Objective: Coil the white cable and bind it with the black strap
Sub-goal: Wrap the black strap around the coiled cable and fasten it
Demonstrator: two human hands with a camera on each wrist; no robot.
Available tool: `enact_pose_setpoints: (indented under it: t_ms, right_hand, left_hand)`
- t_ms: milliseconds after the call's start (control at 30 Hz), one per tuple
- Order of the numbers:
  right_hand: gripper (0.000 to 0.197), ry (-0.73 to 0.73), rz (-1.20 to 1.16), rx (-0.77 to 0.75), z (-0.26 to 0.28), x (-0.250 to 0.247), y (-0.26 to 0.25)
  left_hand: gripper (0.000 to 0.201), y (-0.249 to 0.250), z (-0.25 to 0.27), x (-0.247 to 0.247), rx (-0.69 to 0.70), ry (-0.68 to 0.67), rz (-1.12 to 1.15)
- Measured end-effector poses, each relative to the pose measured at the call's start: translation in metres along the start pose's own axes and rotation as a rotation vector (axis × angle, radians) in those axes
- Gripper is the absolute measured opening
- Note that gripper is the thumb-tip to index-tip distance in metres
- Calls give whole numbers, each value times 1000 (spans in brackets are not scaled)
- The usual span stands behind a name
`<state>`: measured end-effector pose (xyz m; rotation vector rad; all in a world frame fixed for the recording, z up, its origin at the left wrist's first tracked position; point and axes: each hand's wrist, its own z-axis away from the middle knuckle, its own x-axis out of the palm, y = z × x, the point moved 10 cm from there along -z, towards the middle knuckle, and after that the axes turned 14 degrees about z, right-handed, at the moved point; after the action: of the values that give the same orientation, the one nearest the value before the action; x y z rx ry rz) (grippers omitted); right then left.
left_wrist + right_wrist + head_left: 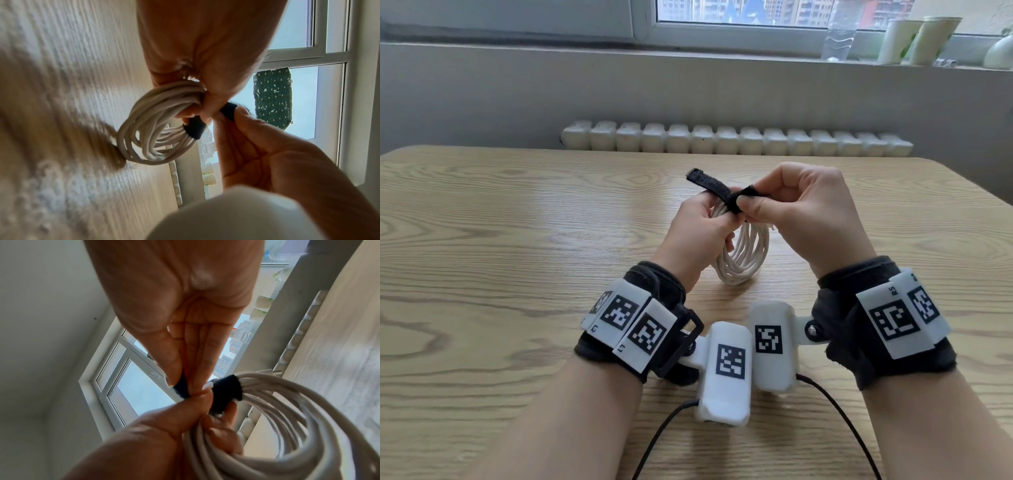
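The white cable (744, 260) is wound into a coil of several loops that stands upright, its lower edge on the wooden table (482, 240). My left hand (724, 214) grips the top of the coil. A black strap (710, 183) is wrapped around the loops there, and its free end sticks up to the left. My right hand (746, 202) pinches the strap beside the coil. In the left wrist view the strap (195, 128) bands the coil (152, 129). The right wrist view shows my right hand (185, 384) pinching the strap (226, 389) next to the coil (287, 418).
A radiator (736, 138) runs behind the table's far edge. On the windowsill stand a clear bottle (839, 37) and paper cups (921, 37). Black cords (661, 435) trail from the wrist cameras over the near table edge.
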<state>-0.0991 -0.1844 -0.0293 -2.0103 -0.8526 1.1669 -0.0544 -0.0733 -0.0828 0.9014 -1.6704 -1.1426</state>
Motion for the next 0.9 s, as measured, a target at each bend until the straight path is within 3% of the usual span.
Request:
enact_pose_setpoints:
  t_ms: [167,300,333,467,733,900]
  right_hand:
    - [13,-64,-27,20,-1,2,6]
    - [15,-91,0,37,1,8,8]
    - [14,-89,5,36,1,8,8]
    - [6,-101,84,40,3,8,5]
    - [31,-192,88,94,4,12,10]
    - [26,-24,-109,193,0,-9,21]
  left_hand:
    - [21,1,3,6,-20,-49,-25]
    - [58,-5,3,9,-126,-86,11]
    - [56,-6,4,9,-147,-103,40]
    - [16,-7,7,8,-240,-120,253]
    - [17,-14,2,-3,-233,-59,228]
    - [18,-11,4,4,-202,-96,195]
